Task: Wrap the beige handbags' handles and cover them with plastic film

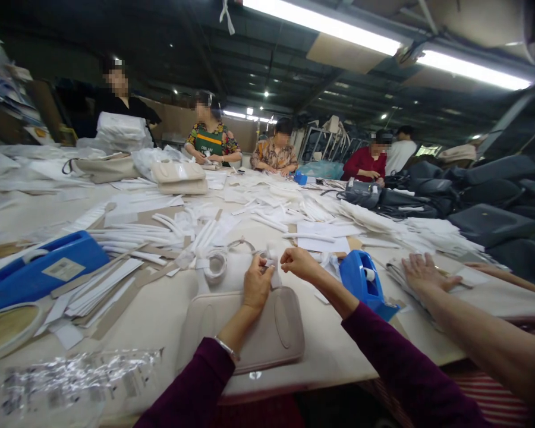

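Observation:
A beige handbag (254,333) lies flat on the table in front of me. My left hand (257,283) is closed above its top edge, pinching a small piece of white paper wrap (271,257). My right hand (299,263) is closed too and pinches the same white piece from the right side. Both sleeves are dark purple. A roll of clear tape (216,264) lies just left of my left hand. A small blue tape dispenser (365,282) stands right of my right hand.
A co-worker's bare hand (423,274) rests flat on papers at the right. A large blue dispenser (35,270) lies at left, with clear plastic bags (66,374) near the front edge. White paper strips (258,214) cover the table. Several people work at the far side; dark bags (485,208) are piled at right.

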Available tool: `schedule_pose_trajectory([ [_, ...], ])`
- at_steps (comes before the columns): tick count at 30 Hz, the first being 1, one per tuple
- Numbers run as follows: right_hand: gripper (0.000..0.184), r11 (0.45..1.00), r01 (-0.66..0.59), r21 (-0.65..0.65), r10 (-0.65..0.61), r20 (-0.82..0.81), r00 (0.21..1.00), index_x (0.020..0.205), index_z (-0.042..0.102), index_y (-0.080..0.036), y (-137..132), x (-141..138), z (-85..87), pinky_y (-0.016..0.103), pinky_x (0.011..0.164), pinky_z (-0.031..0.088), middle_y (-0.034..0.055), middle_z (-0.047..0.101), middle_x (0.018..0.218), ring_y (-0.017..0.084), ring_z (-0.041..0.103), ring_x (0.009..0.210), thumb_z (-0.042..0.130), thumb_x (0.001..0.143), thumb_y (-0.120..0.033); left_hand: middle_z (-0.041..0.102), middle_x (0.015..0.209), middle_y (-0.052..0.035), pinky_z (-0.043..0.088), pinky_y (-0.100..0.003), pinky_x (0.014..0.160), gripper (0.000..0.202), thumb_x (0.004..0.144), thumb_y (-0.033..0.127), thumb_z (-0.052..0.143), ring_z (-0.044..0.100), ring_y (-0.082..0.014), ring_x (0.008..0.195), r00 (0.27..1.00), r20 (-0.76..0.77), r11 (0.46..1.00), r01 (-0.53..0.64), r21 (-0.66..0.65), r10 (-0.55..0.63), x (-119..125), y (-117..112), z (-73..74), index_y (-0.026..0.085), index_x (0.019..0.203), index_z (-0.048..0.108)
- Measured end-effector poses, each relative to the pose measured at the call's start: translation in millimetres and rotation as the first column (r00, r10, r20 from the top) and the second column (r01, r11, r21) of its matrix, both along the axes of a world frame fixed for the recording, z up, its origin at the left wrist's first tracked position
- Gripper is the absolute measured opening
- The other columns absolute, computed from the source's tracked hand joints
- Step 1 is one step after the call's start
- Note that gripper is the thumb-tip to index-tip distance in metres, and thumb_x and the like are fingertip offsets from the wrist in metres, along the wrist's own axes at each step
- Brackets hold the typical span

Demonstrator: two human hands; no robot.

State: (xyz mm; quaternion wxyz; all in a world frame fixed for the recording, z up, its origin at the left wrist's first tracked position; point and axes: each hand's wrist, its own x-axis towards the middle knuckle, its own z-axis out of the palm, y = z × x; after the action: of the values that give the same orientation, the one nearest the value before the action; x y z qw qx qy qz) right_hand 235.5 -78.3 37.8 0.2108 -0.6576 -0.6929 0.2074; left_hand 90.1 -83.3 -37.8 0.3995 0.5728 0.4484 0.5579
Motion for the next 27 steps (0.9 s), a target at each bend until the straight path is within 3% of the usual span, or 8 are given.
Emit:
schedule_pose_trajectory([
  [4, 0.026, 0.998, -0.04, 0.056, 0.046, -0.111, 0.993, 0.088, 0.061, -0.016, 9.8, 4.3, -17.7, 0.02, 0.055, 0.038, -0.0028, 0.068, 0.066, 0.012, 0.059, 0.06, 0.061, 0.068, 0.0, 0.057, 0.067, 0.0046, 0.039, -0.022, 0.058, 0.018, 0.075, 0.031, 0.062, 0.054, -0.0119, 0.057, 1.0, 0.02, 1.0, 0.012, -0.007, -0.012, 0.5, 3.6, -2.8, 0.02, 0.08, 0.049],
  [9, 0.034, 0.984, -0.04, 0.175, 0.078, -0.212, 0.974, 0.093, 0.056, -0.018, 15.5, -3.2, -33.5, 0.02, 0.059, 0.038, -0.0058, 0.062, 0.063, 0.012, 0.057, 0.062, 0.056, 0.066, 0.004, 0.059, 0.066, 0.0032, 0.04, -0.021, 0.055, 0.017, 0.077, 0.031, 0.061, 0.054, -0.0119, 0.056, 0.999, 0.01, 0.999, 0.037, -0.011, -0.037, -1.1, 3.9, -2.6, 0.019, 0.082, 0.05],
  [17, 0.034, 0.944, 0.119, 0.309, 0.008, -0.38, 0.925, 0.103, 0.054, -0.019, 0.6, -17.3, -58.8, 0.026, 0.068, 0.044, -0.001, 0.064, 0.077, 0.015, 0.058, 0.07, 0.047, 0.073, -0.005, 0.065, 0.081, -0.0006, 0.045, -0.024, 0.068, 0.015, 0.08, 0.03, 0.06, 0.062, -0.0153, 0.074, 0.998, -0.038, 0.998, 0.057, 0.022, -0.057, -1.5, -2.8, 6.9, 0.02, 0.089, 0.054],
  [19, 0.034, 0.93, 0.221, 0.294, -0.041, -0.515, 0.856, 0.108, 0.053, -0.018, -3.3, -19.2, -63.1, 0.028, 0.071, 0.046, 0.001, 0.064, 0.08, 0.016, 0.06, 0.073, 0.044, 0.076, -0.01, 0.064, 0.078, 0.0, 0.044, -0.024, 0.065, 0.015, 0.08, 0.03, 0.059, 0.061, -0.0151, 0.07, 0.998, -0.047, 0.999, 0.051, 0.016, -0.05, -1.8, -5.1, 9.3, 0.02, 0.089, 0.053],
  [21, 0.032, 0.935, 0.274, 0.224, -0.045, -0.694, 0.719, 0.11, 0.054, -0.016, -6.4, -20.9, -64.8, 0.029, 0.073, 0.048, 0.0024, 0.065, 0.081, 0.016, 0.061, 0.076, 0.046, 0.079, -0.017, 0.063, 0.075, 0.0007, 0.044, -0.023, 0.062, 0.016, 0.08, 0.03, 0.059, 0.059, -0.0144, 0.065, 0.998, -0.05, 0.999, 0.05, 0.008, -0.05, -3.3, -7.6, 11.5, 0.02, 0.09, 0.052],
  [23, 0.034, 0.96, 0.233, 0.154, -0.014, -0.806, 0.591, 0.109, 0.056, -0.016, -9.2, -22.9, -64.8, 0.029, 0.072, 0.049, 0.0023, 0.065, 0.08, 0.017, 0.062, 0.075, 0.057, 0.077, -0.026, 0.063, 0.074, 0.0013, 0.043, -0.022, 0.06, 0.016, 0.079, 0.027, 0.059, 0.059, -0.0138, 0.064, 0.997, -0.046, 0.998, 0.062, 0.002, -0.062, -5.5, -9.3, 13.3, 0.02, 0.091, 0.052],
  [27, 0.046, 0.978, 0.178, 0.108, 0.004, -0.865, 0.502, 0.111, 0.059, -0.017, -14.1, -27.5, -64.2, 0.026, 0.064, 0.046, -0.0001, 0.064, 0.078, 0.015, 0.058, 0.068, 0.071, 0.069, -0.032, 0.058, 0.069, 0.0026, 0.044, -0.021, 0.054, 0.013, 0.085, 0.032, 0.047, 0.056, -0.0132, 0.059, 0.994, -0.01, 0.993, 0.113, -0.031, -0.113, -8.4, -6.5, 12.0, 0.02, 0.09, 0.05],
])
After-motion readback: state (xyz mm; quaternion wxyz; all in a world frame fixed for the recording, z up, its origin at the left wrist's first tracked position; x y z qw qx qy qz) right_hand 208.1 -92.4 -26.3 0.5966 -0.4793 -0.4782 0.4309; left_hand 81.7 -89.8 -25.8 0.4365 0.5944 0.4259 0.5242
